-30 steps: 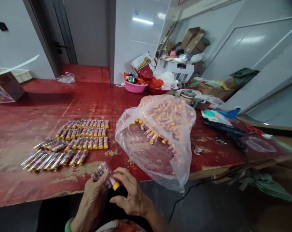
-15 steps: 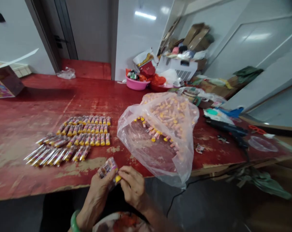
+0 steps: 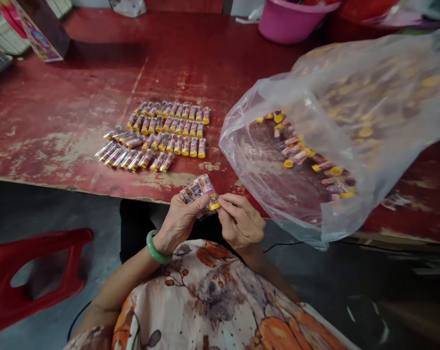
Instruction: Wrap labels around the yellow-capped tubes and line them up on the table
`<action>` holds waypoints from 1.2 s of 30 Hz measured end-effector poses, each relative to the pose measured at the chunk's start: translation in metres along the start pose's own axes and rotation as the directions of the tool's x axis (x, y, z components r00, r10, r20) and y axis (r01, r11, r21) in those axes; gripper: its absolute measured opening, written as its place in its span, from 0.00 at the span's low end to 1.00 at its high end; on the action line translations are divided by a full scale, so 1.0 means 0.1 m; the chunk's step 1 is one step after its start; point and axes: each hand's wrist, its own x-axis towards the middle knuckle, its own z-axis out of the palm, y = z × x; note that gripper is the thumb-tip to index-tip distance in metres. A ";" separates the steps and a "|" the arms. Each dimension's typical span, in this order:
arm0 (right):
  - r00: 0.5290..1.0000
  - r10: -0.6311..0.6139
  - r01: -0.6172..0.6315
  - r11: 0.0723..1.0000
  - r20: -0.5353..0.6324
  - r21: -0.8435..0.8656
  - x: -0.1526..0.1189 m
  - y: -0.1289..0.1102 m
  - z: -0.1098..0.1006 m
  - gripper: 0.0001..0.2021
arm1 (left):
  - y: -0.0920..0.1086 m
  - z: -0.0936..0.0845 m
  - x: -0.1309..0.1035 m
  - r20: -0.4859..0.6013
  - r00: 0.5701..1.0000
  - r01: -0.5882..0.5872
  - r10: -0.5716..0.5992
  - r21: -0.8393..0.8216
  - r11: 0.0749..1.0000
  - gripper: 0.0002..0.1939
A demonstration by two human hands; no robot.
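My left hand, with a green bangle at the wrist, is closed on a small bunch of printed wrappers just over the table's front edge. Against the wrappers' right side sits a small tube with a yellow end. My right hand pinches the tube's lower right corner between thumb and forefinger. Beyond the hands, wrapped tubes with yellow ends lie in several rows. To the right, a clear plastic bag lies with its mouth towards me, holding many loose pink tubes with yellow ends.
The worn red table stretches across the view. A pink basin stands at the back, and a printed box at the back left beside a white basket. A red plastic stool stands on the floor at lower left.
My view has tilted down and swung left, bringing the stool and my patterned clothing into sight. Both hands keep their hold on the wrappers and the tube.
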 end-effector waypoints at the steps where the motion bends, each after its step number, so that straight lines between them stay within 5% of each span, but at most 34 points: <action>1: 1.000 0.003 -0.003 1.000 -0.006 0.004 0.00 0.00 0.00 0.13 | 0.00 0.01 0.00 0.001 1.000 0.002 -0.002 0.005 1.000 0.16; 11: 1.000 0.014 -0.016 0.997 -0.018 -0.080 -0.08 0.09 -0.01 0.08 | -0.08 0.04 0.04 -0.006 1.000 0.020 -0.020 0.010 1.000 0.14; 17: 0.996 -0.082 0.078 0.982 -0.016 -0.171 -0.08 0.09 0.03 0.09 | -0.09 0.02 0.04 -0.020 0.999 0.032 -0.032 -0.003 0.999 0.15; 26: 0.992 -0.093 0.109 0.971 0.084 -0.211 -0.11 0.13 0.10 0.09 | -0.10 -0.08 0.09 -0.029 0.999 0.032 -0.030 0.044 0.999 0.17; 31: 0.995 -0.004 0.010 0.998 0.095 -0.062 -0.13 0.33 0.42 0.07 | 0.05 -0.24 0.23 0.011 1.000 0.003 -0.005 0.186 0.983 0.19; 36: 0.940 0.180 -0.107 0.962 0.289 -0.251 -0.07 0.52 0.94 0.12 | 0.32 -0.47 0.31 -0.133 0.966 -0.146 0.220 0.424 0.894 0.19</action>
